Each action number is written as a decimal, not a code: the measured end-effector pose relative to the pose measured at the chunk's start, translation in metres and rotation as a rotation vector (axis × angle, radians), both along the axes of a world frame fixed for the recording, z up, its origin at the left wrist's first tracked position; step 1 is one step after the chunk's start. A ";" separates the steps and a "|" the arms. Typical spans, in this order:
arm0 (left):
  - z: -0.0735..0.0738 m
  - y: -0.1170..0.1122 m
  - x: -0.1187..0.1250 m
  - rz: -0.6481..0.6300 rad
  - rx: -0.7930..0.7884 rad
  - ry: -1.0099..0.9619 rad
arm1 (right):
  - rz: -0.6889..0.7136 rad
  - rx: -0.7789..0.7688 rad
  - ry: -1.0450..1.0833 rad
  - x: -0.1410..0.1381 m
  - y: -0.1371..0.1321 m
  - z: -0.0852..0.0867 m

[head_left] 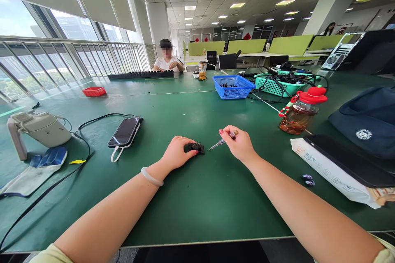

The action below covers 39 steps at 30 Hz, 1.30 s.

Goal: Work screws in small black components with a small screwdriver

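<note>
My left hand (177,153) is closed on a small black part (195,148) and presses it down on the green table (191,197). My right hand (238,143) pinches a small screwdriver (219,143) whose tip points left, just short of the black part. A pale bangle sits on my left wrist. Two tiny dark pieces (308,180) lie on the table to the right of my right forearm.
A phone (125,132) with a cable lies left, beside a beige device (37,129). A red-capped bottle (300,111), a dark bag (367,123), a white packet (336,170), a blue basket (233,86), a teal basket (277,84). A person sits at the far side.
</note>
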<state>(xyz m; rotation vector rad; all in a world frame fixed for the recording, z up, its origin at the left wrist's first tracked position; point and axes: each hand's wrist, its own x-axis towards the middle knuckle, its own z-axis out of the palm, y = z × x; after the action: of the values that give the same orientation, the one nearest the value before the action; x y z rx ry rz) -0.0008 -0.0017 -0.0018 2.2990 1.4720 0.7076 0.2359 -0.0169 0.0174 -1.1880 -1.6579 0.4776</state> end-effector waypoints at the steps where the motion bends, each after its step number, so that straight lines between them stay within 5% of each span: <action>1: 0.000 0.000 0.000 0.001 0.001 0.000 | 0.003 -0.002 -0.003 0.000 0.000 0.000; 39: -0.001 0.001 0.000 -0.010 -0.008 0.005 | 0.013 -0.036 -0.010 0.001 0.001 -0.001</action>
<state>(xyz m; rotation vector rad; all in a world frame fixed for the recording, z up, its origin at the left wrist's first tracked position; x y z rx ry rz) -0.0005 -0.0007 -0.0030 2.3027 1.4614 0.6924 0.2374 -0.0158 0.0160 -1.2084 -1.6726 0.5122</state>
